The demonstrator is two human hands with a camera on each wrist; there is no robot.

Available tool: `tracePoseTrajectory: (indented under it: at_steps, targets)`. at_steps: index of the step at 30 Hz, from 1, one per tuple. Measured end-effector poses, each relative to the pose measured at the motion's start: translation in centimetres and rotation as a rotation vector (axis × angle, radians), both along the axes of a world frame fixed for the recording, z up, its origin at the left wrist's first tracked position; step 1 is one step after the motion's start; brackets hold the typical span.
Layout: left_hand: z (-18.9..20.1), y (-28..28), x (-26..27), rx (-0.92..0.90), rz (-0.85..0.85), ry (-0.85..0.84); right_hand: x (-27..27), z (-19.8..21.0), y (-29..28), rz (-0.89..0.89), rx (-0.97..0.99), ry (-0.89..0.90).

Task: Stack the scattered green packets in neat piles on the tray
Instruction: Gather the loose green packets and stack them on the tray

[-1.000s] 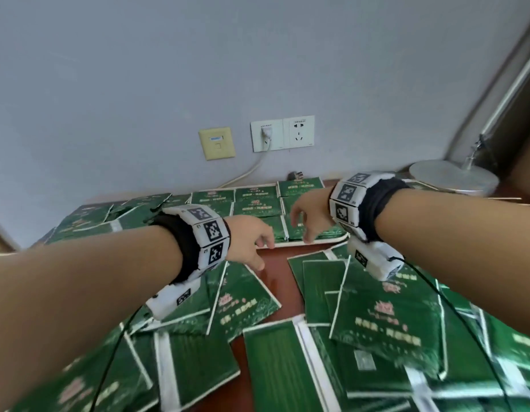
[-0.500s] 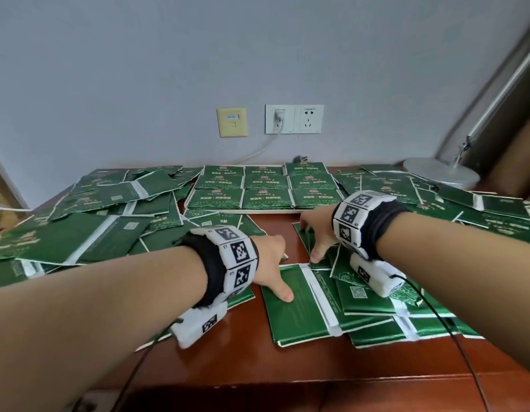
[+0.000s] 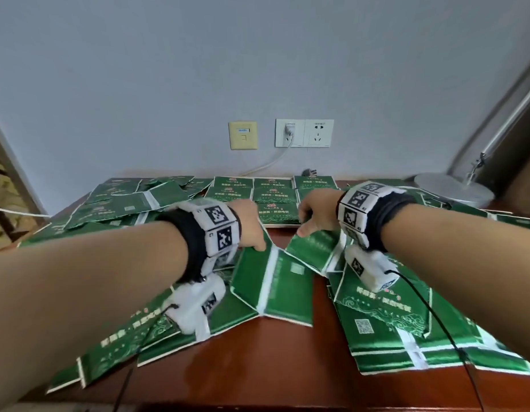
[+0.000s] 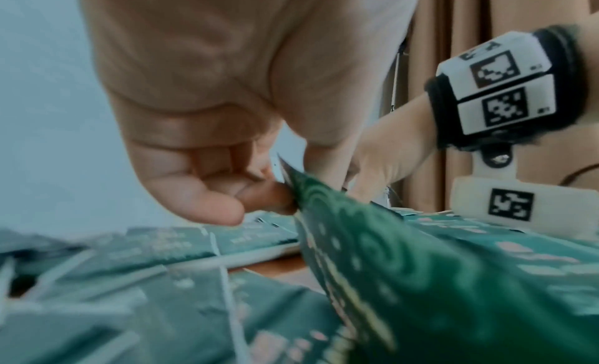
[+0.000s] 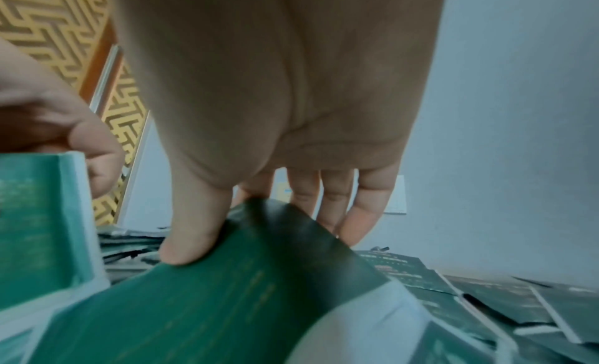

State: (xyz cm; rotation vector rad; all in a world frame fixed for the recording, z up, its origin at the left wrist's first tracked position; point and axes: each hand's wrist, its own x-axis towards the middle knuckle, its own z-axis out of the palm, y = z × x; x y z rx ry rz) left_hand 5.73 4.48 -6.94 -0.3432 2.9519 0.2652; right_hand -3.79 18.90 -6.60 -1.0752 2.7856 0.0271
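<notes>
One green packet (image 3: 269, 281) is pinched by the left hand (image 3: 248, 226), another packet (image 3: 315, 248) by the right hand (image 3: 317, 214), both near the tray (image 3: 283, 223).

Pale grey wall (image 3: 168, 69), white sockets (image 3: 304, 133), reddish wooden table (image 3: 257, 367), lamp base (image 3: 454, 190)

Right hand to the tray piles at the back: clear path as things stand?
Probably yes. The right hand pinches a green packet by its far edge, just short of the tray. Nothing stands between them; the left hand is off to the side, gripping its own packet.
</notes>
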Motion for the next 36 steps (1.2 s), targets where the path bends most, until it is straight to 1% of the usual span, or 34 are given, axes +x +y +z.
tracePoseTrajectory:
  at_steps: [3, 5, 7, 10, 12, 15, 16, 18, 19, 21, 23, 25, 26, 27, 30, 31, 33, 36]
  targets:
    - [2.2, -2.4, 0.1, -0.166, 0.022, 0.035, 0.2, 0.4, -1.2, 0.036, -0.112, -0.033]
    - [3.4, -3.8, 0.4, -0.227, 0.023, 0.07, 0.6, 0.7, -2.4, 0.05, -0.151, -0.023]
    - [3.6, -4.5, 0.5, -0.273, -0.003, 0.08, 1.0, 0.8, -3.5, 0.043, -0.188, -0.009]
    - [2.6, -4.5, 0.3, -0.314, -0.022, 0.017, 1.3, 0.5, -4.8, 0.0, -0.273, -0.006]
    - [1.6, -4.3, 0.4, -0.284, -0.066, -0.065, 1.4, 0.2, -5.3, -0.034, -0.31, -0.012]
    - [0.8, -4.3, 1.1, -0.153, -0.059, -0.183, 1.1, -0.1, -5.5, -0.037, -0.345, -0.008]
    - [0.4, -4.6, 1.3, -0.145, -0.045, -0.21, 0.9, -0.1, -5.4, -0.046, -0.359, -0.024]
    - [-0.4, -5.2, 1.7, -0.167, -0.021, -0.211, 0.8, 0.2, -4.8, -0.048, -0.363, -0.105]
    - [-0.7, -5.4, 1.8, -0.184, -0.007, -0.208, 0.9, 0.4, -4.3, -0.019, -0.317, -0.144]
    - [-1.5, -6.0, 1.8, -0.197, 0.021, -0.207, 1.2, 0.6, -3.5, 0.057, -0.131, -0.156]
    - [-2.0, -6.2, 1.8, -0.209, 0.051, -0.209, 1.7, 0.5, -3.1, 0.108, 0.06, -0.064]
    - [-2.8, -5.8, 1.8, -0.216, 0.091, -0.224, 2.2, -0.2, -3.0, 0.143, 0.178, 0.026]
    - [-3.2, -5.4, 1.9, -0.225, 0.107, -0.236, 2.5, -0.5, -3.0, 0.155, 0.223, 0.027]
    - [-3.5, -4.9, 2.1, -0.249, 0.109, -0.241, 2.7, -0.8, -2.9, 0.155, 0.277, -0.004]
    - [-3.9, -3.9, 2.3, -0.278, 0.066, -0.219, 3.2, -0.9, -2.9, 0.126, 0.494, -0.187]
    - [-3.7, -3.9, 2.1, -0.26, 0.055, -0.228, 3.3, -0.8, -2.8, 0.107, 0.523, -0.235]
    - [-3.3, -4.1, 1.6, -0.243, 0.035, -0.263, 3.7, -0.4, -2.7, 0.06, 0.484, -0.288]
    - [-3.3, -4.1, 1.5, -0.239, 0.04, -0.255, 3.9, -0.5, -2.9, 0.08, 0.45, -0.263]
